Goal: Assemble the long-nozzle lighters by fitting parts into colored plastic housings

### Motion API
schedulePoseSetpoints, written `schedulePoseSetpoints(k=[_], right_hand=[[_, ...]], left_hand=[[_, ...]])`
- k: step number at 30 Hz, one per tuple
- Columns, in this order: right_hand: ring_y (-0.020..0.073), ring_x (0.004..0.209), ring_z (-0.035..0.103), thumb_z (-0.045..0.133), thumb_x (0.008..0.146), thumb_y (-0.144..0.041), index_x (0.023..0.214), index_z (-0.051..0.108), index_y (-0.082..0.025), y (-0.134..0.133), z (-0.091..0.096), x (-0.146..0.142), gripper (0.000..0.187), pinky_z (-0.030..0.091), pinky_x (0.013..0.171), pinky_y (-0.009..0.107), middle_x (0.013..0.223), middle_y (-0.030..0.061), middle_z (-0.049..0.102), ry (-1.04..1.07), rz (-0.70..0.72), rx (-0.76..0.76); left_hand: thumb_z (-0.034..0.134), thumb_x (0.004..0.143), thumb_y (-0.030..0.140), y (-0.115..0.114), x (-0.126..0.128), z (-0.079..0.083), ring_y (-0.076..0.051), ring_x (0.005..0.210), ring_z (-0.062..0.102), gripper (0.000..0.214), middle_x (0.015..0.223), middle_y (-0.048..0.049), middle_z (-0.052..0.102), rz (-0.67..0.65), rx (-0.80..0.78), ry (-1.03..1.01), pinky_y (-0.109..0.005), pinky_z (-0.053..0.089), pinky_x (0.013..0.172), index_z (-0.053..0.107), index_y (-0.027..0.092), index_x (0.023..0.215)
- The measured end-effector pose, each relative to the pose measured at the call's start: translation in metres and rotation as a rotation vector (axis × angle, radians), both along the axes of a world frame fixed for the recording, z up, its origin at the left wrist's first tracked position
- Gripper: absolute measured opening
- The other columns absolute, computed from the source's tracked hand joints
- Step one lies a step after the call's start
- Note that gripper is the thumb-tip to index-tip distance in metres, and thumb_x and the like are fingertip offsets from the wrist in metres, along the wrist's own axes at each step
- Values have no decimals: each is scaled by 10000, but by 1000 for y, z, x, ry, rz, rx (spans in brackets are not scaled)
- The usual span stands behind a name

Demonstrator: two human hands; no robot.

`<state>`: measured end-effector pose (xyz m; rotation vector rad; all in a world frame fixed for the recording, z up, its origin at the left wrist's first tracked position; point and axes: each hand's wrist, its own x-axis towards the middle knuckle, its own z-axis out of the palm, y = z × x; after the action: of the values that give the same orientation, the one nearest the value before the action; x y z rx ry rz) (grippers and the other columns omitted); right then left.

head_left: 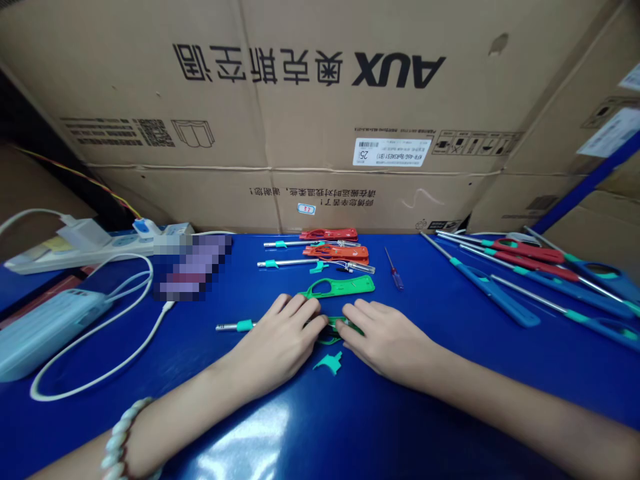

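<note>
Both hands work on a green long-neck lighter (330, 339) whose shell lies opened on the blue table. My left hand (289, 333) is closed on its left part, with the metal tube and teal collar (245, 325) sticking out beyond the knuckles. Curled fingers of my right hand (379, 337) pinch its right end. The fingers hide most of the inner parts. A loose green shell half (345, 287) lies just behind the hands. In front of them is a small teal trigger piece (329, 363).
Two opened red-orange lighters (345, 255) lie behind, beside a small screwdriver (395, 270). Several blue and red lighters (505, 293) are at right. A power bank (50, 333), white cable (150, 363), power strip (100, 247) and blurred-out phone (195, 267) occupy the left. A cardboard box (300, 133) walls the back.
</note>
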<state>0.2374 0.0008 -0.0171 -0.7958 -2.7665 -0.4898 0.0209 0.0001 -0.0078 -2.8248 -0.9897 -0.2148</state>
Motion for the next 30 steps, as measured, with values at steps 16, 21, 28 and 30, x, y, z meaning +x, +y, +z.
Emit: schedulePoseSetpoints(k=[16,21,28,30], right_hand=[[221,806,531,486,897,-160,945,627,-126,0,-1,0,153,446,663,334,909,103,592,4,-2,4],[217,798,532,487,900,-157,935,625,-129,0,1,0,145,441,651,329,894,97,590,5,0,-11],[214,791,525,508,889,-162,933,622,-128,-1,1,0,127,438,652,325,899,92,587,-11,-5,-1],[213,791,525,508,889,-159,931,622,-129,-1,0,0,126,436,653,324,902,91,587,-12,-8,-3]], left_hand=[[391,930,134,-8,7,-3,-264,945,504,245,973,-98,600,31,133,-9,-430,323,824,606,121,1046],[360,947,131,-6,3,0,-246,918,511,265,940,-89,616,17,82,-74,-418,313,822,613,133,1024],[407,920,123,-5,5,-2,-271,959,477,227,995,-104,591,61,55,-29,-420,316,821,597,127,1044],[406,920,133,-4,5,-2,-272,962,462,225,1005,-105,575,90,9,-39,-418,322,820,591,127,1047]])
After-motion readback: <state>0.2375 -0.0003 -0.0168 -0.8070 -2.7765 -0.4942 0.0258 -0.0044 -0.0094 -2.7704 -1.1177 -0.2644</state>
